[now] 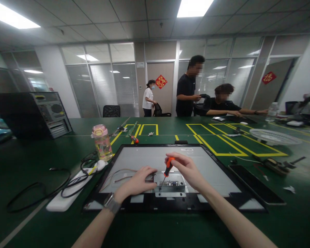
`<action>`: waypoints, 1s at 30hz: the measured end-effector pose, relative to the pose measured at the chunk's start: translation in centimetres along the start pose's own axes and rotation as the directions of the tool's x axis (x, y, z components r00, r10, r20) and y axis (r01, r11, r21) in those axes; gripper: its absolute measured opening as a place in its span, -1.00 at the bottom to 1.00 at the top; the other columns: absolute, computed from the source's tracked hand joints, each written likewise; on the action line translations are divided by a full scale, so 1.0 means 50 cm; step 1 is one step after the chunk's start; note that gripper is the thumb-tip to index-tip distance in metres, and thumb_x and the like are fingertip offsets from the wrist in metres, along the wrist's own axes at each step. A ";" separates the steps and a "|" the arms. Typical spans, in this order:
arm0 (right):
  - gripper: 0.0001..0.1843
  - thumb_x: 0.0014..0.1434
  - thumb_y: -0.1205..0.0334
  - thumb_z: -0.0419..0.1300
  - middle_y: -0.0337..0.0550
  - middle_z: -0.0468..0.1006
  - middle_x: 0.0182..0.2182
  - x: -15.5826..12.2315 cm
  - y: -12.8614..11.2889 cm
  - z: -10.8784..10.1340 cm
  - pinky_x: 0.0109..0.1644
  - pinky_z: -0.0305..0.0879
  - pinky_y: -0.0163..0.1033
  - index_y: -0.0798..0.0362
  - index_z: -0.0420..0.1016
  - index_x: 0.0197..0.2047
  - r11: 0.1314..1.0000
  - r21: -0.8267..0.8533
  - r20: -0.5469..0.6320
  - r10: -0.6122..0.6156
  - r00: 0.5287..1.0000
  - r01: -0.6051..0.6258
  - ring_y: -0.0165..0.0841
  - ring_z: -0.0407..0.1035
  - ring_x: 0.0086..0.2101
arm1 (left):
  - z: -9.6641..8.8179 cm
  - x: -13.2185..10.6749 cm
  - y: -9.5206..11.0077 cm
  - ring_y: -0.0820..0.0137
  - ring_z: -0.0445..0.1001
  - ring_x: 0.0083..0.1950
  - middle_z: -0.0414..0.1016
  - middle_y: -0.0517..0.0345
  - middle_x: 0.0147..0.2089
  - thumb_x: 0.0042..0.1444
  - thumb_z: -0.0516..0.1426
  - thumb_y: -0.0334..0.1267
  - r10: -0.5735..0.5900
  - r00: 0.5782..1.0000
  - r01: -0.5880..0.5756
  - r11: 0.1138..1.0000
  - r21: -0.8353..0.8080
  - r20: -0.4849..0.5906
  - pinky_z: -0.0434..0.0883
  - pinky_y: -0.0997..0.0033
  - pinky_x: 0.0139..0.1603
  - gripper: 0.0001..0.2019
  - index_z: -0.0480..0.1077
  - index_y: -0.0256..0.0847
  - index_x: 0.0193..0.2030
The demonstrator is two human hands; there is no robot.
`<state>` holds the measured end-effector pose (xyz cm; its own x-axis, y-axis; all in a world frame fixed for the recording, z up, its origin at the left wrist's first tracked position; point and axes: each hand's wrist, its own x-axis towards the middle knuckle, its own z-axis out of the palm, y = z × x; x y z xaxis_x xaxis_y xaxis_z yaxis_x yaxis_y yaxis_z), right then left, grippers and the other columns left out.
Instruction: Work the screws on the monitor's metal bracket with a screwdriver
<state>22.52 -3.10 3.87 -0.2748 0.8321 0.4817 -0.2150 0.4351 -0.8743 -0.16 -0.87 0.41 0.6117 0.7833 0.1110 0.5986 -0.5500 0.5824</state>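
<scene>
A flat monitor panel (217,170) lies face down on the green table, its black frame around a grey back. At its near middle sits a small metal circuit-board cover (172,186). My right hand (187,170) is closed round a red and black screwdriver (166,170), tip down on the cover's left side. My left hand (136,182) rests on the panel just left of the cover, fingers curled against its edge. Thin wires (119,174) run across the panel to the left.
A pink water bottle (102,142) and black cables (67,182) lie left of the panel, with a computer case (34,113) further left. A second screwdriver (133,138), a white dish (275,136) and a dark slab (255,184) sit around. Three people are at the far side.
</scene>
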 end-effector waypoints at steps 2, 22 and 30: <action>-0.73 0.17 0.12 0.19 -0.16 0.56 -0.31 0.001 -0.003 -0.001 -0.03 0.33 -0.09 -0.05 0.52 -0.06 1.000 -0.010 0.008 0.001 1.000 -0.001 -0.29 0.45 -0.21 | 0.000 0.000 -0.001 0.22 0.28 0.11 0.30 0.02 0.08 0.06 0.15 -0.18 0.006 1.000 -0.006 1.000 0.001 -0.001 0.21 0.28 0.17 -0.51 0.28 -0.17 0.16; -0.81 0.14 0.13 0.22 -0.15 0.56 -0.27 0.001 0.014 -0.007 -0.01 0.31 -0.09 -0.01 0.55 -0.19 1.000 -0.017 -0.026 0.000 1.000 0.000 -0.29 0.47 -0.26 | -0.002 0.000 0.004 0.22 0.29 0.09 0.32 0.02 0.06 0.05 0.15 -0.18 0.000 1.000 0.000 1.000 0.013 -0.005 0.22 0.28 0.16 -0.52 0.29 -0.15 0.14; -0.76 0.22 0.11 0.13 -0.12 0.55 -0.21 0.001 0.015 -0.007 0.06 0.26 -0.08 -0.04 0.52 -0.10 1.000 -0.005 0.002 -0.009 1.000 0.009 -0.28 0.42 -0.14 | 0.001 -0.001 0.000 0.22 0.28 0.11 0.31 0.02 0.08 0.05 0.15 -0.17 0.003 1.000 -0.003 1.000 0.004 -0.009 0.21 0.28 0.17 -0.51 0.28 -0.14 0.15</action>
<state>22.68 -2.61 3.20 -0.2747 0.8275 0.4896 -0.2126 0.4443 -0.8703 -0.17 -0.95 0.37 0.6090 0.7840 0.1198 0.5986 -0.5535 0.5790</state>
